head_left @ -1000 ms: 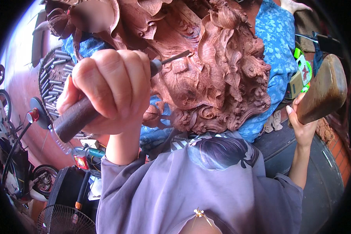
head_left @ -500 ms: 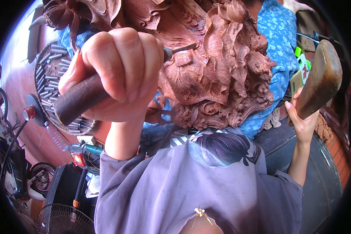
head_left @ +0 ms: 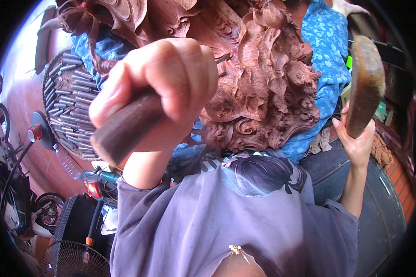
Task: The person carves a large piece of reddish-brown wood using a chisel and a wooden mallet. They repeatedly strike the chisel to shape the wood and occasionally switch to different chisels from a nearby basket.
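Note:
My left hand (head_left: 168, 81) is closed round the dark wooden handle of a chisel (head_left: 130, 123), held above the brown wood carving (head_left: 263, 83). Just the end of its metal blade shows past my knuckles, over the carving's curled folds; whether it touches the wood I cannot tell. To the right, my right hand (head_left: 357, 141) grips the lower end of a worn wooden mallet (head_left: 367, 83), raised nearly upright beside the carving and apart from the chisel. Flowing folds and dense curls cover the carving, and my left fist hides part of it.
Blue patterned cloth (head_left: 328, 60) lies under the carving. At left, a round basket (head_left: 45, 92) holds several metal chisels (head_left: 81, 99). Nearer are a green power tool (head_left: 109, 177), a fan (head_left: 76, 261) and a motorbike (head_left: 14, 194). A dark, flat-topped surface (head_left: 379, 207) is at lower right.
My left hand has shifted right with the chisel, and less of the blade shows. My right hand has swung the mallet a little left and more upright.

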The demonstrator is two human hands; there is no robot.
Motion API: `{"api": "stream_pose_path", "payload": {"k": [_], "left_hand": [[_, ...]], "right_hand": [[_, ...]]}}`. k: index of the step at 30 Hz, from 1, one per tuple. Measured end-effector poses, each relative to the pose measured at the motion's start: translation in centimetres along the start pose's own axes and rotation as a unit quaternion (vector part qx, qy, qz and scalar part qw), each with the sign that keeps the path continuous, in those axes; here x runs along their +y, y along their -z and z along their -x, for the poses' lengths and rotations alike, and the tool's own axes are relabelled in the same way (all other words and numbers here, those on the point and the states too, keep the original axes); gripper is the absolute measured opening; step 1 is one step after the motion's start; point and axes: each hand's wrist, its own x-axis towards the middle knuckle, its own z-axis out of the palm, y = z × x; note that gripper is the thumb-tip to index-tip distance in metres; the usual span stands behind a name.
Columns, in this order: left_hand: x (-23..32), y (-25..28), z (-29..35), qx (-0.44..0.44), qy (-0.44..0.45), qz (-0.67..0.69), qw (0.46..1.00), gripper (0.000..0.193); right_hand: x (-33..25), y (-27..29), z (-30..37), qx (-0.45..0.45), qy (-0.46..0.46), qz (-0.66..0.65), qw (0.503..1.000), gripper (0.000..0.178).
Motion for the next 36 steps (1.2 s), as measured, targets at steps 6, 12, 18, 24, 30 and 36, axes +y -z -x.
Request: {"api": "stream_pose_path", "payload": {"k": [6,12,18,24,30,36], "left_hand": [[-0.8,-0.4,0.2,0.026,0.001,0.072,0.997,0.050],[-4.3,3.4,4.7,0.259,-0.115,0.095,0.954,0.069],[-8.3,7.9,7.7,0.225,-0.032,0.138,0.964,0.084],[-10.3,6.7,5.9,0.142,-0.083,-0.397,0.903,0.061],[-7.9,3.4,3.4,0.158,-0.169,-0.678,0.698,0.047],[-4.7,-1.2,0.5,0.090,-0.278,-0.598,0.746,0.009]], "right_hand": [[-4.9,2.1,-2.3,0.012,0.195,0.143,0.970,0.053],[-11.8,3.8,-3.8,0.002,0.360,0.204,0.911,0.061],[-15.1,5.3,-2.9,0.042,0.433,0.357,0.827,0.063],[-14.3,6.5,-2.4,0.040,0.420,0.374,0.826,0.060],[-12.8,7.0,-2.1,0.050,0.399,0.368,0.838,0.063],[-12.7,7.3,-2.2,0.046,0.370,0.267,0.888,0.060]]}}
